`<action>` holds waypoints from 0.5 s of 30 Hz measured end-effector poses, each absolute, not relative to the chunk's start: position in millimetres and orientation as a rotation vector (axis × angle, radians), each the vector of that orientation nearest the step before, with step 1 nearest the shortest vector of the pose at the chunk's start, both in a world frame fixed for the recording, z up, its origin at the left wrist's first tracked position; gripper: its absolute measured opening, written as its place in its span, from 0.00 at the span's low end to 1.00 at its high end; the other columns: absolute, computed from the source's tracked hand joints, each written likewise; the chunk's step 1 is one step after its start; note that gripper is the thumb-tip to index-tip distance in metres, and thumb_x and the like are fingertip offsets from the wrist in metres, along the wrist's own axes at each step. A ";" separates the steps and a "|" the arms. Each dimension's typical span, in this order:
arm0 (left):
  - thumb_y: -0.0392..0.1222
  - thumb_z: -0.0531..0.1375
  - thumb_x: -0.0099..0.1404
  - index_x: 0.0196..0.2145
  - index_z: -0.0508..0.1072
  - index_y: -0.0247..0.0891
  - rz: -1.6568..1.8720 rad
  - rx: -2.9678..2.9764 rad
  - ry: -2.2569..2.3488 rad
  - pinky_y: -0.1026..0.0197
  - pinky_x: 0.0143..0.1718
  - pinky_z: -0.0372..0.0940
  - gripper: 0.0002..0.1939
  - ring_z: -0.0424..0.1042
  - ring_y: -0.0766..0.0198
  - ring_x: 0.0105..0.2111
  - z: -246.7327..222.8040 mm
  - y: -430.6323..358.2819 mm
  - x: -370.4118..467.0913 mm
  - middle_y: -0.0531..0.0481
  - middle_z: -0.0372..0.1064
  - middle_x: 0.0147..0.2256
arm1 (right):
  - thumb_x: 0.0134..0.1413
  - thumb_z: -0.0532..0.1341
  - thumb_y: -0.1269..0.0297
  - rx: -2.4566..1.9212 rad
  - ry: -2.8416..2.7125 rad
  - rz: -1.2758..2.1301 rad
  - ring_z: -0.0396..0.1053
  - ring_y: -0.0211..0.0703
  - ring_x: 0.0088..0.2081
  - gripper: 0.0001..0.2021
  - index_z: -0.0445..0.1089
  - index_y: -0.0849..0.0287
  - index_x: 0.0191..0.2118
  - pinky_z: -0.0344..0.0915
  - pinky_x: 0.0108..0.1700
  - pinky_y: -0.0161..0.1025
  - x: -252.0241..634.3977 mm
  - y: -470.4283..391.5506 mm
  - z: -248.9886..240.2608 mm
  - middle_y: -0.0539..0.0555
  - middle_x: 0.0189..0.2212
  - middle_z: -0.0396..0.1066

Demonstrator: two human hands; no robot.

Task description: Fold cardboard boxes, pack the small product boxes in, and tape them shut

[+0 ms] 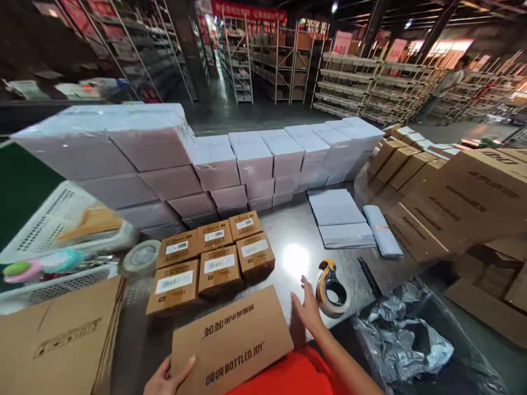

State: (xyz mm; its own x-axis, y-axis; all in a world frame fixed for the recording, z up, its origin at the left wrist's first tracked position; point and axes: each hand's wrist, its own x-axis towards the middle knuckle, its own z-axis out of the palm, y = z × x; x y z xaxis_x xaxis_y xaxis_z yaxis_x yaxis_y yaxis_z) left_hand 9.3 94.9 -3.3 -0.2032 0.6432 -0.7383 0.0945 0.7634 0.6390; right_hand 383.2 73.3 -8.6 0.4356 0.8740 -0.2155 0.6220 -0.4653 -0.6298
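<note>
A brown cardboard box (233, 343) printed "BOTTLED JOY" lies right in front of me at the table's near edge. My left hand (171, 376) grips its left end, thumb on the printed face and fingers behind the edge. Off the box's right end, my right hand (307, 310) hovers with fingers apart, holding nothing. Close beside it stands a yellow tape dispenser (327, 269) with a roll of tape (343, 307). Just beyond the cardboard box sit several small brown boxes (220, 269) with white labels, packed in two rows.
White wrapped packages (251, 159) form a wall along the back. Grey mailer bags (341, 219), a rolled bag bundle (381, 227) and a black pen (369, 277) lie to the right. Flattened cartons (53, 340) and a white basket (37, 225) are left; a plastic-lined bin (411, 340) is right.
</note>
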 end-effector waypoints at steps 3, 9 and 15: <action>0.55 0.72 0.40 0.45 0.70 0.38 0.591 0.576 1.699 0.48 0.33 0.75 0.36 0.79 0.40 0.38 8.8 93.6 13.4 0.39 0.79 0.39 | 0.62 0.47 0.57 -2.485 -1.092 0.523 0.57 0.74 0.62 0.32 0.53 0.85 0.61 0.55 0.58 0.69 416.1 58.5 -10.8 0.88 0.57 0.58; 0.57 0.75 0.37 0.46 0.71 0.34 0.670 0.616 1.660 0.50 0.36 0.75 0.40 0.79 0.44 0.41 28.7 96.3 22.6 0.34 0.77 0.46 | 0.57 0.50 0.61 -2.545 -1.087 0.523 0.64 0.73 0.55 0.22 0.67 0.76 0.47 0.53 0.57 0.68 438.5 53.6 -39.5 0.82 0.47 0.67; 0.61 0.73 0.38 0.46 0.72 0.34 0.660 0.654 1.597 0.48 0.36 0.75 0.41 0.78 0.40 0.41 34.9 94.4 36.1 0.32 0.76 0.47 | 0.44 0.58 0.54 -2.195 -0.856 0.753 0.71 0.65 0.43 0.19 0.69 0.63 0.39 0.63 0.50 0.61 466.4 42.2 -24.9 0.65 0.34 0.73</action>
